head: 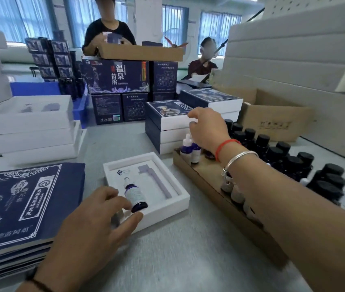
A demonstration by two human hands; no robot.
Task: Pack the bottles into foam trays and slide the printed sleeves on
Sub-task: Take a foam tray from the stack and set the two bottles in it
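My left hand [95, 224], fingers spread, seats the purple dropper bottle [134, 194] flat in the white foam tray [167, 204]; my right hand [206, 129], loosely curled and empty, should pinch another small white-capped bottle [186, 149] by its neck.

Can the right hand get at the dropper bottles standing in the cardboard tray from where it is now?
Probably yes: the right hand hovers just above the dropper bottles in the cardboard tray, with nothing between fingers and caps.

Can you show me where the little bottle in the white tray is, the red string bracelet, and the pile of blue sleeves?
little bottle [134, 196], head view, on its labelled body.
red string bracelet [224, 145], head view, on the cord across the wrist.
pile of blue sleeves [19, 205], head view, on the top sleeve's printed face.
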